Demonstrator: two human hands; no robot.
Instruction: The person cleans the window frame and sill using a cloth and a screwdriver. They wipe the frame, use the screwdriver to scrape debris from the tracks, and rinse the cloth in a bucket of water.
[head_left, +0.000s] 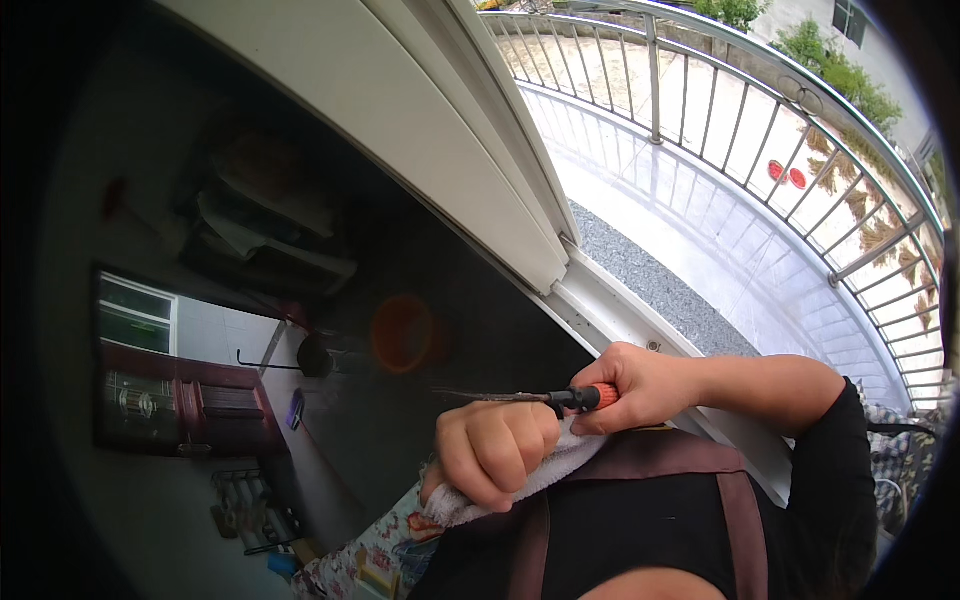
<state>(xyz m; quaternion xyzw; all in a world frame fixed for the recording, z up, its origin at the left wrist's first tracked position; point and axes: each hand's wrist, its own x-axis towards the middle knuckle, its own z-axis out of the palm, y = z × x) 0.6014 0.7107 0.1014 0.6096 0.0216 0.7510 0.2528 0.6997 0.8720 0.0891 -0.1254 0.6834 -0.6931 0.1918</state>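
Note:
My right hand (637, 386) grips a slim tool (581, 397) with an orange ribbed end, a black middle and a thin brownish shaft pointing left. Its exact kind cannot be told. My left hand (495, 454) is closed in a fist around a white terry cloth (551, 469), just below the shaft. The cloth stretches from under the left fist up to the right hand. Both hands are close together in front of my chest, near the white sliding-door track (600, 307). A screw-like fitting (654, 346) shows on the track beside the right wrist.
A white sliding-door panel (420, 112) rises above the track. Outside, a steel railing (682, 105) curves around a tiled balcony (637, 180). Indoors, an orange bucket (403, 334), a dark red door (225, 409) and a rack (259, 510) are in the dim room.

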